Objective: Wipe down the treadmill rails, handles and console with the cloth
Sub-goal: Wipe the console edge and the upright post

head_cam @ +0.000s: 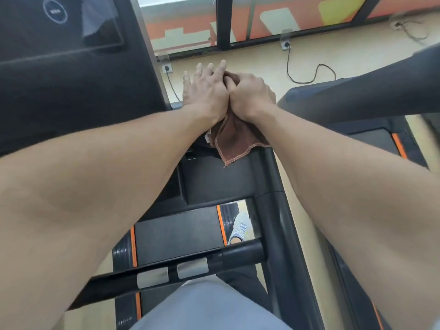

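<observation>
Nearest, a grey-clad torso [209,306] at the bottom edge, then a black crossbar [166,272] with two silver pads [191,267]. Beyond it, belt [176,234] edged in orange, a shoe [240,228] seen through the gap, and the right rail [269,182] running up toward the hands.

Farther on, both forearms converging over the top of that rail. Right hand [250,94] fisted, grip curled round a bunched brown cloth [234,136]. Left hand [206,91] pressed against the right, fingers [209,69] straight and spread, apparently laid over the upper fold of the cloth; whether the thumb pinches it, cannot tell.

Cloth mostly beneath and between the two hands, a stitched corner hanging free below the wrists and draping onto the rail. Most of the fabric hidden under the hands.

Likely step: gathering or refolding the cloth before a pass along the rail. Best done by wrapping the fabric round the rail, keeping the loose corner tucked so it does not trail, then pulling in one long stroke with even pressure.

Farthest, dark console [59,67] at upper left, second treadmill [357,98] at right, floor [238,58] with cable [307,77] and window frames [222,22].
</observation>
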`<state>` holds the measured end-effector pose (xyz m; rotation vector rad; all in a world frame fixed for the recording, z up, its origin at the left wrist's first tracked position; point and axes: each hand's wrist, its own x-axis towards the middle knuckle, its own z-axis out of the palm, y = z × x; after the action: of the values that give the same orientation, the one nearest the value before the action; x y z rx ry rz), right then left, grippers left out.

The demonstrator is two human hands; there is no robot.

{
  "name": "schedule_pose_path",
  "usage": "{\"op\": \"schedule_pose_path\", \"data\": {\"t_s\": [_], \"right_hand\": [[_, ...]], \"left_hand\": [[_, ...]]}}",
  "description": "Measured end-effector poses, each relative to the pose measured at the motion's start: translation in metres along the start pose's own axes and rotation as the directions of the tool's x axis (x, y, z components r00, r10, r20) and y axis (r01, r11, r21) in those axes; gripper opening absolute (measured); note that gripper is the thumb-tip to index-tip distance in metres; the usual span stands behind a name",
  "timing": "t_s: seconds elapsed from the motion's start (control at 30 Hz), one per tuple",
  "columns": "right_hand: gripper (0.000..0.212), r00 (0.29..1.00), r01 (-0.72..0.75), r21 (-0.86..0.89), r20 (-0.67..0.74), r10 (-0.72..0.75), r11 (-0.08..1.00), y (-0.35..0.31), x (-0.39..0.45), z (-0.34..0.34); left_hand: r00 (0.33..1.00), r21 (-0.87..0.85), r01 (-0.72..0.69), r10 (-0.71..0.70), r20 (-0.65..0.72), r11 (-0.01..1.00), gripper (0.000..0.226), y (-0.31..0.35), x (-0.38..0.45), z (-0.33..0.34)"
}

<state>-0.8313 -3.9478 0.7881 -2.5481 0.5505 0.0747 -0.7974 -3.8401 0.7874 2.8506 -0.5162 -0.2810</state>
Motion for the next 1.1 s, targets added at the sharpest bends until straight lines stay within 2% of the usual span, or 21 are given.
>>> {"op": "schedule_pose_path", "data": {"t_s": [0.2,0.3,0.43,0.53,0.67,0.87,1.1], "right_hand": [[0.045,0.993,0.117,-0.004,0.020,-0.117,0.993,0.005,-0.030,0.004],[0.052,0.983,0.175,-0.113,0.068,-0.168,0.978,0.009,-0.056,0.005],[0.062,0.970,0.243,-0.343,0.109,-0.219,0.907,0.004,-0.104,0.015],[0.063,0.959,0.282,-0.437,0.139,-0.245,0.854,0.003,-0.142,0.028],[0.066,0.940,0.339,-0.461,0.145,-0.308,0.820,0.003,-0.178,0.044],[0.067,0.918,0.394,-0.463,0.160,-0.363,0.794,0.007,-0.163,0.041],[0.065,0.919,0.392,-0.447,0.159,-0.360,0.804,-0.008,-0.096,0.027]], "left_hand": [[0.996,0.044,-0.079,0.081,-0.027,0.996,0.053,-0.002,-0.036,0.001],[0.996,0.165,-0.092,0.093,0.001,0.982,0.056,-0.004,-0.067,-0.003],[0.994,0.321,-0.112,0.102,0.050,0.940,0.058,-0.020,-0.118,-0.007],[0.988,0.478,-0.154,0.127,0.087,0.865,0.060,-0.029,-0.154,-0.002],[0.976,0.619,-0.216,0.173,0.129,0.755,0.060,-0.032,-0.186,-0.001],[0.973,0.670,-0.222,0.207,0.103,0.708,0.059,-0.025,-0.182,-0.007],[0.988,0.629,-0.137,0.148,0.034,0.765,0.055,-0.026,-0.115,-0.012]]}}
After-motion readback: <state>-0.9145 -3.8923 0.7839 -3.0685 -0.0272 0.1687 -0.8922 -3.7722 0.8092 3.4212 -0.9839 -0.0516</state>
